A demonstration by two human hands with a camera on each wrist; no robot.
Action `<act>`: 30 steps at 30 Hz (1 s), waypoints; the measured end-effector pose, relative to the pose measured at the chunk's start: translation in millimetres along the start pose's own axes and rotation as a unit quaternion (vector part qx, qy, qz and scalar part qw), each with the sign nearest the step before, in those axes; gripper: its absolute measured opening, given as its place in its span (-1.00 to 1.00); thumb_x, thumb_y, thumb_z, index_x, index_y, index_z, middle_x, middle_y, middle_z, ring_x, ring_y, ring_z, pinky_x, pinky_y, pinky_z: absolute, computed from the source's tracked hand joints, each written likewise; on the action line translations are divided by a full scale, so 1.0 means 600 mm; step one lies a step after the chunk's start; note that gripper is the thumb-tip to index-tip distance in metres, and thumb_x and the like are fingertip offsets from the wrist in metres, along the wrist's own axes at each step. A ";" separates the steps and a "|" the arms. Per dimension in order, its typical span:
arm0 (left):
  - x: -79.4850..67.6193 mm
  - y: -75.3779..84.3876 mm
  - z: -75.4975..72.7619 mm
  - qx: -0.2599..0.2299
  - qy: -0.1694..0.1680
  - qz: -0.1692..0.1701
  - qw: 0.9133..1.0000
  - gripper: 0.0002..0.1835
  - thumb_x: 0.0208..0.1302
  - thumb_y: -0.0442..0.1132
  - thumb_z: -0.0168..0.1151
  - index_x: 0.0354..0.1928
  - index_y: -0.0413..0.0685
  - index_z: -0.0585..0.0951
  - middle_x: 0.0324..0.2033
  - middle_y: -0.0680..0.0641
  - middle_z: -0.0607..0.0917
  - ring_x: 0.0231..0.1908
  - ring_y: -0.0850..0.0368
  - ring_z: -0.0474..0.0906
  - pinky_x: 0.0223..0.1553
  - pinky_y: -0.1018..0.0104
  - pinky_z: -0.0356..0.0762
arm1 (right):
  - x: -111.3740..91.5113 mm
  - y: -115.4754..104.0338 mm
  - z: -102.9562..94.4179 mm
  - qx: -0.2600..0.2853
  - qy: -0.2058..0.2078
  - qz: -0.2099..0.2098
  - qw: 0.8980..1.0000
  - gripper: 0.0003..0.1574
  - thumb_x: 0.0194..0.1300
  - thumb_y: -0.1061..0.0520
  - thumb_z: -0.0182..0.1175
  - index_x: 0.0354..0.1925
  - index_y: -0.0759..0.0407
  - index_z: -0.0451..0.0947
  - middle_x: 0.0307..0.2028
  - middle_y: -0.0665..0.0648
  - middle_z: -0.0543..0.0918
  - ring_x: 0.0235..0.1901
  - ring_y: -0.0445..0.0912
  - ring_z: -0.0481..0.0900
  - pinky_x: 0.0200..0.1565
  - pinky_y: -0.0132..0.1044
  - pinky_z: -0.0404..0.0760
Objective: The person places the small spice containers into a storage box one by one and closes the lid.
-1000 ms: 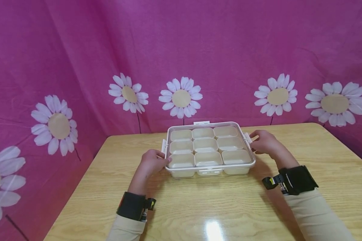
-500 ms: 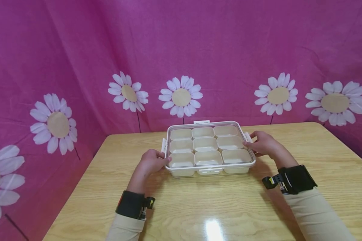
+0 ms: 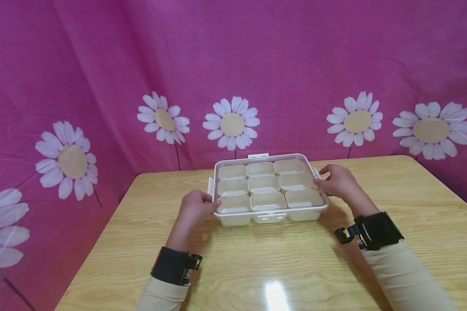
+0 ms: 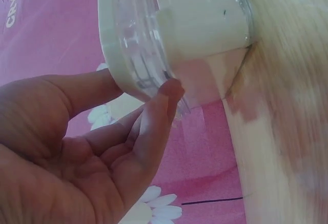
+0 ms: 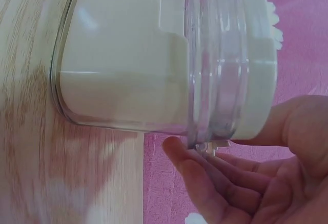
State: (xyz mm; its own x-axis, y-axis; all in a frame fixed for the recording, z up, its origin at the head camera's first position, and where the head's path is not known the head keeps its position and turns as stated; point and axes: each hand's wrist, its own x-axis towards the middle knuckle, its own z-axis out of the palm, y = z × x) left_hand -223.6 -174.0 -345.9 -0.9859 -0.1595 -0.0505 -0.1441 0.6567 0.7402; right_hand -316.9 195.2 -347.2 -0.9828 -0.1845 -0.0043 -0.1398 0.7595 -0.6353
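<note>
A clear storage box (image 3: 241,214) with a white-rimmed lid stands on the table, several cream compartment cups (image 3: 263,184) showing through its top. At its left end my left hand (image 3: 194,207) grips the rim, thumb on top and fingertips (image 4: 171,86) under the clear edge. My right hand (image 3: 339,181) holds the opposite end the same way, with fingertips (image 5: 174,144) curled beneath the rim. White latches stick out at the back (image 3: 258,156) and left (image 3: 210,185); the right latch is partly hidden by my right hand.
The wooden table (image 3: 233,263) carries the box near its far edge. Behind and to the left hangs a magenta cloth (image 3: 280,65) printed with white daisies. Each wrist wears a black camera strap (image 3: 170,265).
My right thumb has come round from beside the right latch onto the lid's edge. My left hand keeps its grip, and the box stays in about the same place.
</note>
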 end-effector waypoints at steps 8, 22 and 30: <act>0.002 0.004 0.003 0.000 0.042 0.030 0.999 -0.74 0.30 -0.20 0.39 -0.21 -0.33 0.74 -0.38 -0.13 0.73 -0.36 0.07 0.58 -0.39 0.32 0.48 | -0.001 -0.004 -0.001 -0.032 0.046 -0.011 0.998 -0.36 0.36 0.06 0.25 0.15 0.57 0.41 -0.05 0.55 0.60 -0.11 0.30 0.60 -0.24 -0.02 0.66; 0.006 0.013 0.015 -0.027 0.084 0.056 0.995 -0.74 0.32 -0.27 0.38 -0.08 -0.35 0.73 -0.30 -0.21 0.76 -0.25 0.00 0.66 -0.23 0.20 0.63 | -0.009 -0.013 0.000 0.000 0.107 -0.017 0.994 -0.42 0.35 0.12 0.26 0.15 0.53 0.42 -0.11 0.53 0.63 -0.17 0.29 0.64 -0.30 -0.07 0.67; 0.009 0.008 0.034 -0.027 0.083 0.056 0.995 -0.75 0.33 -0.25 0.37 -0.11 -0.35 0.73 -0.32 -0.18 0.76 -0.24 0.01 0.66 -0.20 0.20 0.62 | -0.004 0.000 0.005 -0.006 0.108 -0.009 0.994 -0.44 0.33 0.13 0.27 0.10 0.55 0.45 -0.13 0.53 0.64 -0.18 0.28 0.65 -0.30 -0.09 0.66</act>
State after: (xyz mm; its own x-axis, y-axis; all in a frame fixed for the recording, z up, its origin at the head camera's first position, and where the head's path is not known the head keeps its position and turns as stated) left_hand -231.4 -156.5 -356.5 -0.9675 -0.2091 0.1423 -0.0244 0.6371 0.7704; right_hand -313.9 193.9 -349.4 -0.9830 -0.0597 0.1736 -0.1568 0.7650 -0.6247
